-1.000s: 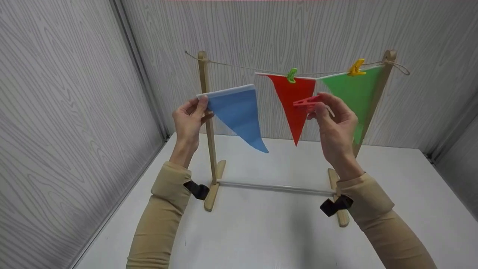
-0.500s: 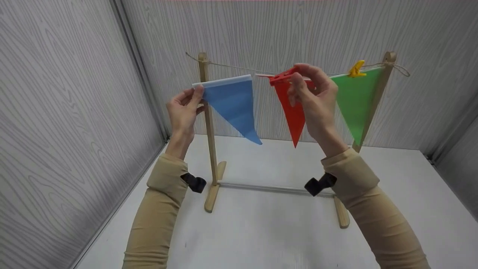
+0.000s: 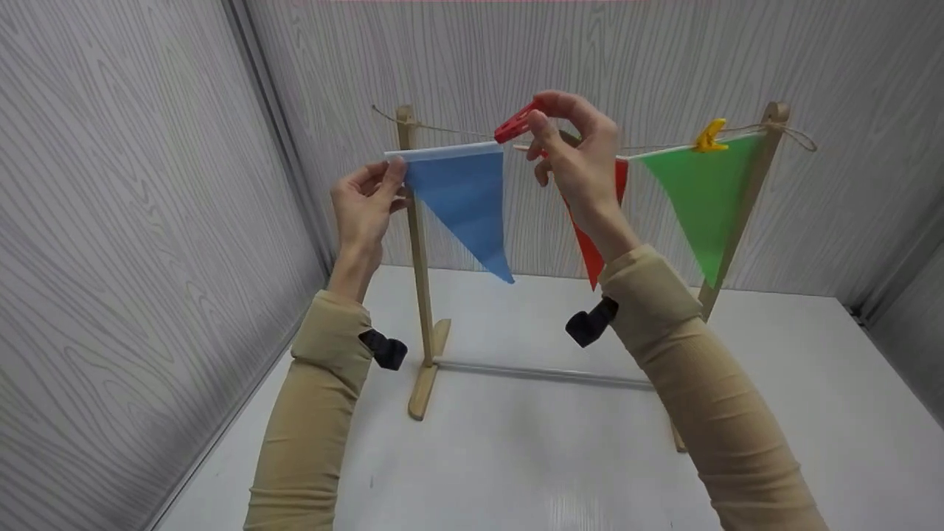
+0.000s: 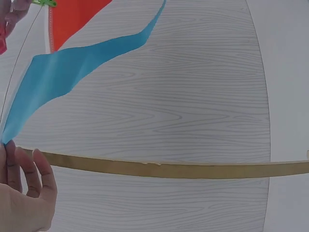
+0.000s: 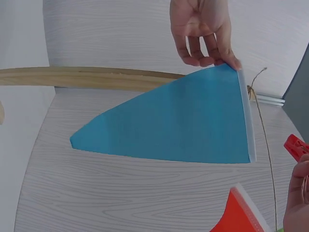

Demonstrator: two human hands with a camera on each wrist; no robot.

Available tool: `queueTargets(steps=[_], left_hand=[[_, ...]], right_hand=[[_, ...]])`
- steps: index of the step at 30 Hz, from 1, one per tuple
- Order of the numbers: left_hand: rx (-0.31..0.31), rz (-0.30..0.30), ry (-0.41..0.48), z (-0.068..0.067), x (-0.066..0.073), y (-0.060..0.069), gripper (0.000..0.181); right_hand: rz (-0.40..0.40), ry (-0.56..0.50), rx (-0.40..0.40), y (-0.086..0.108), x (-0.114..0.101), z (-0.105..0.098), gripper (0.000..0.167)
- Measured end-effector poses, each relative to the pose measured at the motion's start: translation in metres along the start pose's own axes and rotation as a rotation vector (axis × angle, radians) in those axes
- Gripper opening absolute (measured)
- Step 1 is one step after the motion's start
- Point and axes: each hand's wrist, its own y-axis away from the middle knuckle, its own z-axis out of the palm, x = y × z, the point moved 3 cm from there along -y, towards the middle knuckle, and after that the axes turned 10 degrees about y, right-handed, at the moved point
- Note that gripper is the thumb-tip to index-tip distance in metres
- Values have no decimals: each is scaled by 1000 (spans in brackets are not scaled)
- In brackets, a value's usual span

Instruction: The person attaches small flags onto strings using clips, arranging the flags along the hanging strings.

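My left hand (image 3: 365, 210) pinches the upper left corner of a blue triangular pennant (image 3: 468, 199), whose white top edge lies just under the string (image 3: 450, 131). Between thumb and fingers of my right hand (image 3: 582, 151) is a red clothespin (image 3: 516, 122), its tip close to the pennant's upper right corner. In the right wrist view a gap shows between the clothespin (image 5: 295, 146) and the blue pennant (image 5: 174, 118). Behind my right hand a red pennant (image 3: 588, 254) hangs from the string, partly hidden; its green clip (image 4: 46, 2) shows in the left wrist view.
A green pennant (image 3: 708, 199) hangs at the right under a yellow clip (image 3: 710, 136). The string runs between two wooden posts (image 3: 420, 273), joined low down by a pale rod (image 3: 546, 373). The stand rests on a white table (image 3: 472, 457), with wood-grain panels (image 3: 147, 221) around it.
My right hand has carried the red clothespin left and up, past the red pennant to the blue pennant's corner. My left hand has raised the blue pennant towards the string.
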Motion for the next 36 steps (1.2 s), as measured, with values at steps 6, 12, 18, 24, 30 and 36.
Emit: queueTargets(steps=[6, 12, 18, 24, 30, 36], left_hand=[[-34, 8, -86, 2, 5, -3, 29], [-40, 20, -130, 6, 8, -5, 32], [-43, 22, -134, 9, 9, -6, 28], [-46, 19, -147, 11, 10, -6, 27], [-49, 21, -154, 15, 12, -6, 27], [-44, 22, -135, 14, 12, -7, 25]], right_hand=[[20, 76, -14, -3, -8, 13, 34], [14, 136, -8, -9, -11, 25, 31], [14, 203, 6, -18, -7, 30, 27], [16, 274, 34, -22, -3, 32, 21], [37, 265, 51, -27, -3, 33, 16], [66, 248, 40, -31, -3, 34, 13]])
